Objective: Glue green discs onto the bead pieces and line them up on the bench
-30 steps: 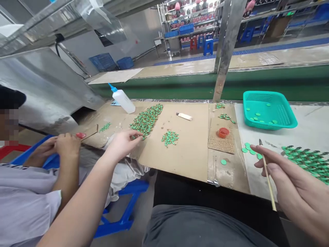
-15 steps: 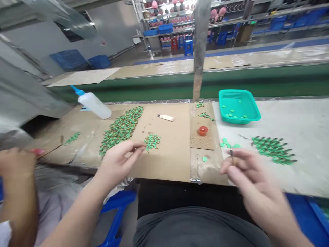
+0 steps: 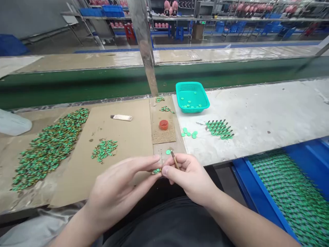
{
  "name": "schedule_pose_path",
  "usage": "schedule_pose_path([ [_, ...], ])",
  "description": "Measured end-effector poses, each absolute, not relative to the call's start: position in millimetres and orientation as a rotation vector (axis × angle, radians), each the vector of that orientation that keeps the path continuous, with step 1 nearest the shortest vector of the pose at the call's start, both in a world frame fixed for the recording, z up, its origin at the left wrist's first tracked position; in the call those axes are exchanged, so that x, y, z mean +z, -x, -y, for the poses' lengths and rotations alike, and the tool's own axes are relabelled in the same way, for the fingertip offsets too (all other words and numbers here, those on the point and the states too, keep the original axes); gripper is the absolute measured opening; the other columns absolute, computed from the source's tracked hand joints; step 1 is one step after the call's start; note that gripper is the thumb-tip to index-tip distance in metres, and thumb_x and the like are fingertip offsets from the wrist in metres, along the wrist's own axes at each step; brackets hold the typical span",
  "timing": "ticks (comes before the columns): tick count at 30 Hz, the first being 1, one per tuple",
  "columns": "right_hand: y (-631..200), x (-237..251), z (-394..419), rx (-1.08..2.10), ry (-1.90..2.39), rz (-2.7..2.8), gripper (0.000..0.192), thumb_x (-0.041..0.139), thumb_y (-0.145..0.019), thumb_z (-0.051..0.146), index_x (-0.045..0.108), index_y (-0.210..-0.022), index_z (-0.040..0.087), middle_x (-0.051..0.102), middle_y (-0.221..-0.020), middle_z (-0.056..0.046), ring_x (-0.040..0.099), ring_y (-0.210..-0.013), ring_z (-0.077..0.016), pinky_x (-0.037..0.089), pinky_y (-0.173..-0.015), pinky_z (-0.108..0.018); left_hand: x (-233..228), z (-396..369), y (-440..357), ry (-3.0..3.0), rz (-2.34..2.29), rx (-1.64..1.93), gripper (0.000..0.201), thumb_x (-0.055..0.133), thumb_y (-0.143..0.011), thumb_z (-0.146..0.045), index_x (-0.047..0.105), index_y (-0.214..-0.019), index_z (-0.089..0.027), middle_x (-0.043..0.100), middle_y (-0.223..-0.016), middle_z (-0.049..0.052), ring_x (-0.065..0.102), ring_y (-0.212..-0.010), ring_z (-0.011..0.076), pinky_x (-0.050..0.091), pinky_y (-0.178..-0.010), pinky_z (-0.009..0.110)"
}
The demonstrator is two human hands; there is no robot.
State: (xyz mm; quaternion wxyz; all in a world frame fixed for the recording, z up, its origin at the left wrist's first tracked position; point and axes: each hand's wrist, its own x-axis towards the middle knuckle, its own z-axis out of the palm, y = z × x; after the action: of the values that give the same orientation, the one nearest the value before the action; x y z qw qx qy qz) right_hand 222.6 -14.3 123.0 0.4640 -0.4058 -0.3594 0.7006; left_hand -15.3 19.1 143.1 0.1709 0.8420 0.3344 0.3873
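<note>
Both hands meet at the near edge of the cardboard sheet (image 3: 123,144), just in front of the red cap (image 3: 163,124). The left hand (image 3: 117,192) has its thumb and forefinger drawn together, pinching a small green piece (image 3: 156,171) at the fingertips; the remaining fingers curl loosely beneath. The right hand (image 3: 190,176) touches the same green piece with its thumb tip, and its fingers are closed around a thin wooden stick (image 3: 174,160), whose tip points up and away toward the red cap. The fingertips of the two hands are in contact around the piece.

A single green disc (image 3: 168,152) lies just beyond the stick tip, between the hands and the red cap. Left of the red cap lie a small pile of green parts (image 3: 104,150) and, farther left, a large pile (image 3: 48,147). Beyond and right of the red cap stands a teal basket (image 3: 203,104) holding a few discs.
</note>
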Motion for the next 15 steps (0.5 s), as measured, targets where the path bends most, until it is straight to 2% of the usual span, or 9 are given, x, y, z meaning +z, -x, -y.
schedule_pose_path([
  [3, -225, 116, 18, 1.750, 0.970, 0.858, 0.049, 0.111, -0.084, 0.056, 0.075, -0.084, 0.023, 0.064, -0.065, 0.008, 0.052, -0.061, -0.0106, 0.046, -0.064, -0.027, 127, -12, 4, -2.166, -0.909, 1.138, 0.018, 0.087, -0.112, -0.029, 0.091, -0.127, -0.038, 0.094, -0.104, -0.002, 0.091, -0.082, 0.0175, 0.076, -0.080, 0.025],
  [5, -224, 110, 22, 1.767, 0.978, 0.828, 0.050, 0.107, -0.088, 0.059, 0.073, -0.085, 0.023, 0.060, -0.064, 0.009, 0.048, -0.061, -0.0102, 0.042, -0.063, -0.026, 117, -3, -4, -2.050, -0.905, 1.171, 0.015, 0.086, -0.112, -0.025, 0.092, -0.119, -0.036, 0.093, -0.101, 0.000, 0.090, -0.083, 0.0175, 0.075, -0.076, 0.023],
  [10, -227, 102, 28, 1.741, 0.997, 0.882, 0.049, 0.103, -0.096, 0.060, 0.072, -0.087, 0.023, 0.059, -0.069, 0.008, 0.050, -0.065, -0.0120, 0.049, -0.068, -0.029, 104, 11, -13, -1.948, -1.018, 1.251, 0.015, 0.085, -0.112, -0.025, 0.094, -0.116, -0.037, 0.091, -0.099, -0.001, 0.089, -0.083, 0.0161, 0.074, -0.077, 0.022],
  [13, -245, 105, 22, 1.484, 1.065, 1.028, 0.047, 0.079, -0.116, 0.062, 0.077, -0.090, 0.023, 0.067, -0.076, 0.003, 0.057, -0.069, -0.0154, 0.053, -0.070, -0.032, 108, -5, -7, -1.912, -1.173, 1.228, 0.009, 0.087, -0.112, -0.038, 0.095, -0.109, -0.036, 0.091, -0.095, -0.002, 0.086, -0.075, 0.0153, 0.073, -0.073, 0.022],
  [15, -263, 109, 13, 1.169, 1.126, 1.168, 0.048, 0.066, -0.125, 0.057, 0.084, -0.095, 0.025, 0.075, -0.088, -0.002, 0.067, -0.079, -0.0187, 0.059, -0.079, -0.036, 112, -25, -4, -1.886, -1.259, 1.157, 0.021, 0.090, -0.110, -0.053, 0.095, -0.102, -0.035, 0.091, -0.091, -0.001, 0.085, -0.072, 0.0177, 0.074, -0.072, 0.025],
])
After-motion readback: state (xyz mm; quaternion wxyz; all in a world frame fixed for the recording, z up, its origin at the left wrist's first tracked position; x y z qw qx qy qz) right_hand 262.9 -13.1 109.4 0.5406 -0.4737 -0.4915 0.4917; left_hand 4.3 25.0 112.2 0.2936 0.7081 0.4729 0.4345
